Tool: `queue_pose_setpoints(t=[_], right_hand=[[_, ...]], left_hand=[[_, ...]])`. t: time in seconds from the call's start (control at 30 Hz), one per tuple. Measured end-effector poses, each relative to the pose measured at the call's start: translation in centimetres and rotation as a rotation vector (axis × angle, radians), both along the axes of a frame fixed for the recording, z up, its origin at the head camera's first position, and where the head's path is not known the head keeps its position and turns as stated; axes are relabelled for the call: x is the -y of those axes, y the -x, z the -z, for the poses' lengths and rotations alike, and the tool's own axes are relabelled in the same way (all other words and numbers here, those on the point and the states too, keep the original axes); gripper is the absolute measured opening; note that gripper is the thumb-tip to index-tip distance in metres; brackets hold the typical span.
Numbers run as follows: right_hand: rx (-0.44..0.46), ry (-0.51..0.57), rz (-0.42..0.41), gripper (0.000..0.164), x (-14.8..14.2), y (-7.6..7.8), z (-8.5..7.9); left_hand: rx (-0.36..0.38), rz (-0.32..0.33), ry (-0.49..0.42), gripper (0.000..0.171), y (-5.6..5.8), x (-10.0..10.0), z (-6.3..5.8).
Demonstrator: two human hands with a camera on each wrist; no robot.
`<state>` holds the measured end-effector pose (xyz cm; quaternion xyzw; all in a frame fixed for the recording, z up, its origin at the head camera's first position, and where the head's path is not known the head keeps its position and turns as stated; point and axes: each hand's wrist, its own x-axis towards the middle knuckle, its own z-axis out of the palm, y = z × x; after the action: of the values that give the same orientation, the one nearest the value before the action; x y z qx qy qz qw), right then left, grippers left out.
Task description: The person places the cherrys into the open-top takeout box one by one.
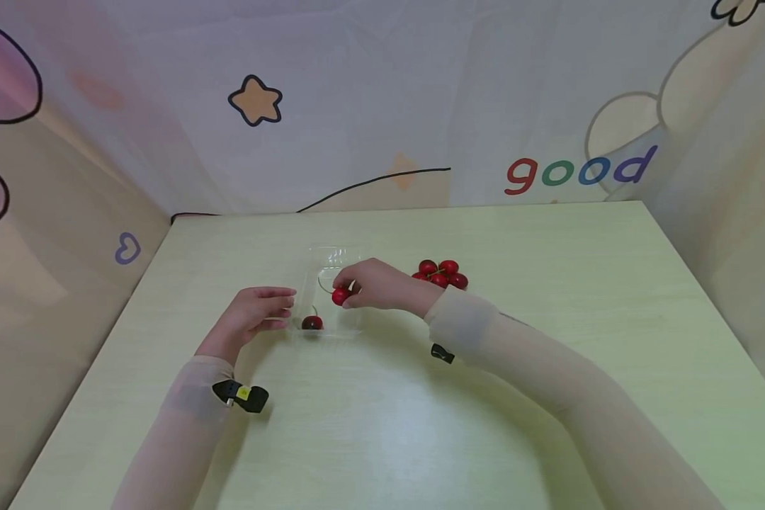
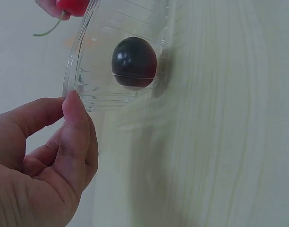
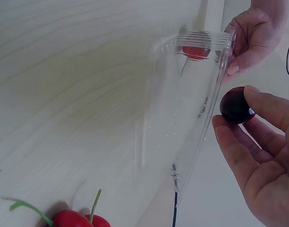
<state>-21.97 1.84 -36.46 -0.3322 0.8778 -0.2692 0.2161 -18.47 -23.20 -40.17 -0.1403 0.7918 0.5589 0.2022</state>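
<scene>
In the head view my right hand (image 1: 379, 285) pinches a dark red cherry (image 1: 341, 296) between thumb and fingertips, its thin stem pointing left. The hand is over a clear plastic box (image 1: 347, 327), and the right wrist view shows this held cherry (image 3: 237, 106) just above the rim. Inside the box, another cherry (image 1: 312, 323) lies at the near left corner. My left hand (image 1: 255, 315) is at the left side of the box; up close in the left wrist view, its thumb and finger pinch the rim of the box (image 2: 74, 71).
A cluster of several red cherries (image 1: 440, 279) with green stems lies on the pale wooden table (image 1: 382, 425), right of the box and partly behind my right wrist. A printed cloth (image 1: 370, 92) hangs behind the table's far edge.
</scene>
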Motion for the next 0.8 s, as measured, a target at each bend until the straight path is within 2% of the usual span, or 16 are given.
queue_pose_setpoints(t=[0.27,0.47,0.8], right_hand=[[0.003,-0.045,-0.012,0.034,1.3,0.0,0.2],[0.002,-0.075,-0.016,0.03,2.3,0.5,0.9],[0.033,-0.105,-0.011,0.028,3.3,0.2,1.7]], left_hand=[[0.015,-0.002,-0.01,0.046,0.1,0.0,0.1],[0.014,0.005,-0.004,0.046,0.1,0.0,-0.2],[0.001,0.022,-0.005,0.046,0.0,0.1,-0.1]])
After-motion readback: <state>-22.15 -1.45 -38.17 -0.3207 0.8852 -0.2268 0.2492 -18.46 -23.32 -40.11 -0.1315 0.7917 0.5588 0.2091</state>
